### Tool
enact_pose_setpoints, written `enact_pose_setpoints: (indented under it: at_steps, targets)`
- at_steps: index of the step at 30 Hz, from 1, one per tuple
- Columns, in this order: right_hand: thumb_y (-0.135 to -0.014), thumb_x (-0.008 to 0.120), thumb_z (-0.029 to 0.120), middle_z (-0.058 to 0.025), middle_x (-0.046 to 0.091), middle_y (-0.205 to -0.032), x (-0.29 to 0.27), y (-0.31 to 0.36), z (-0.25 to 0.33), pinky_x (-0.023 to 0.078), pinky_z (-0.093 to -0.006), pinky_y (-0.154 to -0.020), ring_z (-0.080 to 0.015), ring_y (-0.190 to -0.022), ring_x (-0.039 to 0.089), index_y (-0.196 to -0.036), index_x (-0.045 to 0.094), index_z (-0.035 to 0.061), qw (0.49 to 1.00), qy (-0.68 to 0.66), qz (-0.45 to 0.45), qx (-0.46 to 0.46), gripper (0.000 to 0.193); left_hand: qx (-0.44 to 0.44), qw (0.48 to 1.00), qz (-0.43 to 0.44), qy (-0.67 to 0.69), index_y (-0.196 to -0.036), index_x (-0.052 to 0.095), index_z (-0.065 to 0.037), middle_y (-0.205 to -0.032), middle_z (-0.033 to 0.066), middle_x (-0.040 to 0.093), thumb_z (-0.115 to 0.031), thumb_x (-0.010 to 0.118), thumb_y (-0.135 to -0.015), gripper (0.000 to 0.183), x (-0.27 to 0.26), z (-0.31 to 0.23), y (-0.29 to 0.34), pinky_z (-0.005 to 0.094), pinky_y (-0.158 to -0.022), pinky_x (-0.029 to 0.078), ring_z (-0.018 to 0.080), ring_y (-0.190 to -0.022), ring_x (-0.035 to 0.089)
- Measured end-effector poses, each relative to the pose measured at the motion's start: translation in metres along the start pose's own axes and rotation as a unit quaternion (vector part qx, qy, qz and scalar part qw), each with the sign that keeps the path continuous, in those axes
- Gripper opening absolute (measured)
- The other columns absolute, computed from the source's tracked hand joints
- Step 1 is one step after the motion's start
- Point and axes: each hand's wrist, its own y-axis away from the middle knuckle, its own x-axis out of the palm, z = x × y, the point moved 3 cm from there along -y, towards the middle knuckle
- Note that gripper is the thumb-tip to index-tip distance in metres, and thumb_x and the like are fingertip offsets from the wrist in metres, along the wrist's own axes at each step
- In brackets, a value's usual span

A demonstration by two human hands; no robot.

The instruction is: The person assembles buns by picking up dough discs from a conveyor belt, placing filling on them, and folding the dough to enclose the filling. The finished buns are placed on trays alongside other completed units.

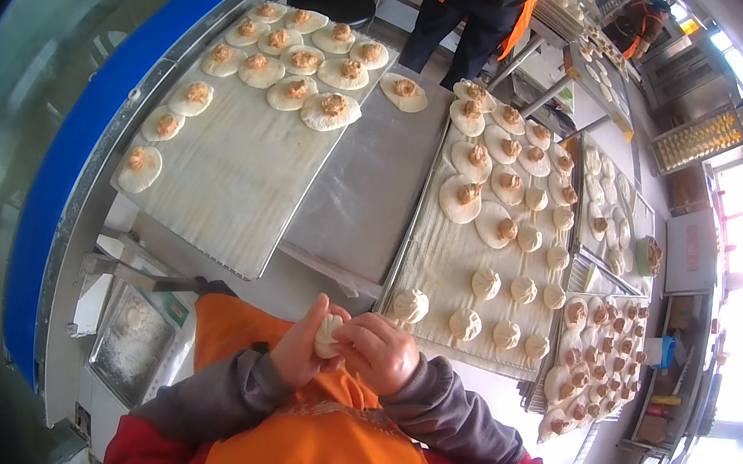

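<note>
Left hand [299,345] gripped a pleated bun [327,336]. Right hand [381,351] sat against its side; couldn't tell its grip.

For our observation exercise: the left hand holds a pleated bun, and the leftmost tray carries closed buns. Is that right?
Not quite; "closed" is wrong: the head view shows the leftmost tray carrying flat, open dough rounds topped with filling. The left hand does hold a pleated bun.

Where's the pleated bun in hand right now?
In the head view, the bun is just left of lower centre, between the left hand and right hand, in front of the orange apron.
</note>
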Motion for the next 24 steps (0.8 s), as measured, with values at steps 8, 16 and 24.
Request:
enact_pose_setpoints:
  at_steps: [8, 16, 24]
  targets:
    - [-0.066, 0.079, 0.012, -0.0105, 0.063, -0.100, 0.000, 0.033, 0.018, 0.053, -0.0400, -0.075, -0.0310, -0.088, 0.065, -0.112, 0.064, 0.0065, 0.993, 0.081, 0.075, -0.039, 0.049, -0.083, 0.990, 0.085, 0.082, -0.105, 0.055, -0.017, -0.083, 0.0006, 0.059, -0.064, 0.033, -0.098, 0.053, -0.011, 0.047, 0.013, 0.0252, -0.054, 0.044, 0.0125, -0.069, 0.058]
    - [-0.075, 0.077, 0.004, -0.0119, 0.065, -0.113, -0.053, 0.053, -0.032, 0.052, -0.0318, -0.087, -0.0223, -0.100, 0.065, -0.131, 0.054, 0.0042, 0.984, 0.008, 0.143, 0.108, 0.061, 0.113, 0.980, 0.121, 0.114, -0.142, 0.038, -0.008, -0.137, 0.0142, 0.047, -0.064, 0.036, -0.097, 0.072, 0.039, 0.065, 0.032, 0.0426, -0.096, 0.049, 0.0319, -0.115, 0.060]
    - [-0.075, 0.080, 0.014, -0.0169, 0.049, -0.136, -0.110, 0.027, -0.260, 0.040, -0.0392, -0.104, -0.0304, -0.122, 0.048, -0.140, 0.042, 0.0037, 0.942, 0.287, 0.154, 0.075, 0.076, 0.345, 0.916, -0.198, 0.055, -0.129, 0.049, -0.004, -0.113, 0.0109, 0.062, -0.041, 0.043, -0.103, 0.046, -0.131, 0.133, 0.205, 0.0317, -0.084, 0.050, 0.0186, -0.099, 0.062]
